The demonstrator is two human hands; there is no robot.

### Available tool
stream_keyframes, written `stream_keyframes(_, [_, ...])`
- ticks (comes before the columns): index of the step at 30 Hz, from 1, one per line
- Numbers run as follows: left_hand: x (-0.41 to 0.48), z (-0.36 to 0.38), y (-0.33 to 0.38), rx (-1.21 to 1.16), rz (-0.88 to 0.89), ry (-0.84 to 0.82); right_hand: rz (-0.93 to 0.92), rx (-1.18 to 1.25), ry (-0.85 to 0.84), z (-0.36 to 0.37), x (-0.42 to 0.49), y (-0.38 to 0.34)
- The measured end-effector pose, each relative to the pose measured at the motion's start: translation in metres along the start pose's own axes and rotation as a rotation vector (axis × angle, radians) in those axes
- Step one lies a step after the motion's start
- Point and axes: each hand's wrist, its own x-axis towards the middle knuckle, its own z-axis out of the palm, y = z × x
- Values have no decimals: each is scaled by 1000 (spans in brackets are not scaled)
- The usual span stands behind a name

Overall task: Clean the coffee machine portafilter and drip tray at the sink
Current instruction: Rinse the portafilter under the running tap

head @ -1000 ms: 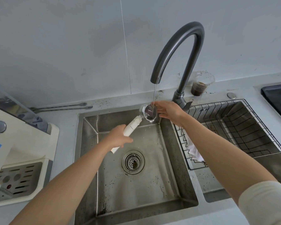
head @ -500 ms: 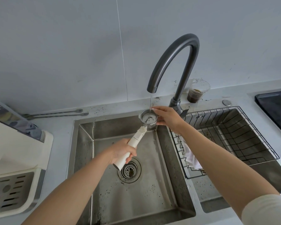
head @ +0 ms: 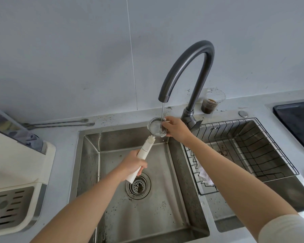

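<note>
Over the sink (head: 147,216) bowl, at its 12 o'clock: portafilter (head: 157,127) held basket-up under the faucet (head: 188,67), a thin water stream (head: 162,111) running into it. Left hand (head: 133,163): grip closed round the white handle. Right hand (head: 175,128): fingers pinching the basket rim from 3 o'clock. Basket interior looks pale, mostly free of grounds, so the rinse seems well along. Dark specks litter the bowl and the desk (head: 63,137). At 9 o'clock, coffee machine (head: 16,163) with drip tray (head: 9,206) seated in its base, not yet at the sink. Judgement: portafilter nearly done, tray wholly left.
</note>
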Motion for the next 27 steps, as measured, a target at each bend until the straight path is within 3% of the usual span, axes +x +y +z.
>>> stream_keyframes(8, [-3,6,0,48,27,32,19,-51,167,14,2,-4])
stream_keyframes(20, [2,-9,-5,153,19,3,17,-244,-60,-3,2,-8])
stream_keyframes(24, [4,-10,-3,189,35,66,30,-202,-61,-1,6,-7])
stream_keyframes(27, [8,-10,-3,186,37,152,123,-34,-48,6,5,-7])
